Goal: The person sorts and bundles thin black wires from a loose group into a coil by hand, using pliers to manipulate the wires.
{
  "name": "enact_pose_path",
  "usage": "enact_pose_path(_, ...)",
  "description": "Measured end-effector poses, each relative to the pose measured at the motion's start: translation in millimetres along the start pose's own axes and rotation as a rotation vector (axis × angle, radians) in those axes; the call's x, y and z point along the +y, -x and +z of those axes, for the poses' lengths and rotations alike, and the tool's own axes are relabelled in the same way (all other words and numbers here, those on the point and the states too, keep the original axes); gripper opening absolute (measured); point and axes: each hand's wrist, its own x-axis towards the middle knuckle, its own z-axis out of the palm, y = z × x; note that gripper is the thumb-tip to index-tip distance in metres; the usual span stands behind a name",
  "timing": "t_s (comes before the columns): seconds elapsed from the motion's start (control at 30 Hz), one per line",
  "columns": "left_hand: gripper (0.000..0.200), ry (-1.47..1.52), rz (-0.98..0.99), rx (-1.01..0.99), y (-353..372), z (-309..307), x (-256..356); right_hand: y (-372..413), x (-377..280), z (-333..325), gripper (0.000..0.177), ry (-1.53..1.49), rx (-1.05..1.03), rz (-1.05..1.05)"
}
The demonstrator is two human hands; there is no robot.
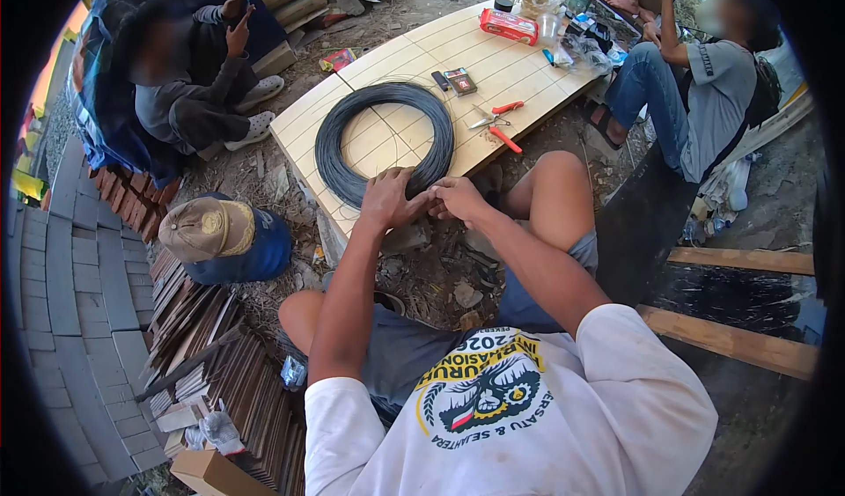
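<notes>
A coil of black wire (352, 122) lies on a pale wooden board (458, 56) on the ground in front of me. My left hand (385, 198) rests on the near edge of the coil, fingers curled around the wire. My right hand (458, 198) meets it fingertip to fingertip at the same spot, pinching the wire. Red-handled pliers (498, 123) lie on the board just right of the coil.
A red box (509, 26), small packets (459, 80) and plastic cups sit on the board's far end. One person (189, 73) sits at left, another (695, 91) at right. A cap on a blue helmet (224, 236), stacked tiles (220, 355) and planks (739, 342) surround me.
</notes>
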Motion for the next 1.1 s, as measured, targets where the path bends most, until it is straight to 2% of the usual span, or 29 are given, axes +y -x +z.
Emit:
enact_pose_path(0.17,0.083,0.02,-0.009,-0.047,-10,-1,14,-7,12,1,0.017,-0.134,0.062,-0.041)
enact_pose_path(0.23,0.088,-0.208,0.046,-0.105,-10,-5,19,-9,12,-2,0.016,-0.161,0.06,-0.044)
enact_pose_path(0.33,0.092,-0.224,0.009,-0.179,-14,6,11,-12,5,-21,0.017,0.054,0.048,-0.062)
enact_pose_path(0.43,0.087,-0.197,-0.042,-0.181,-20,8,1,-19,5,-44,0.015,0.277,0.335,-0.255)
enact_pose_path(0.47,0.087,-0.198,-0.04,-0.18,-20,7,-1,-24,12,-48,0.015,0.276,0.336,-0.256)
enact_pose_path(0.53,0.076,-0.099,-0.03,-0.155,-18,3,-4,-39,30,-52,0.017,0.377,0.418,-0.132)
enact_pose_path(0.57,0.076,-0.101,-0.029,-0.153,-17,3,-4,-40,36,-48,0.017,0.375,0.418,-0.134)
enact_pose_path(0.63,0.064,-0.076,-0.003,-0.051,-15,5,-3,-26,41,-24,0.022,0.126,0.138,0.182)
enact_pose_path(0.77,0.053,-0.128,0.002,0.008,-13,9,-2,-16,31,1,0.023,0.055,0.07,0.111)
enact_pose_path(0.83,0.044,-0.091,0.038,0.03,-12,12,-4,-14,17,0,0.019,-0.049,0.045,0.03)
enact_pose_path(0.9,0.04,-0.085,0.07,0.047,-12,15,-4,-14,13,-5,0.022,-0.108,0.009,-0.011)
enact_pose_path(0.97,0.035,-0.087,0.103,0.067,-13,15,-6,-28,23,-5,0.022,0.317,0.287,-0.209)
enact_pose_path(1.03,0.03,-0.065,0.137,0.108,-12,13,-2,-29,31,0,0.023,0.202,0.297,-0.162)
enact_pose_path(1.1,0.029,-0.064,0.09,0.074,-13,13,0,-26,38,5,0.025,0.093,0.305,-0.108)
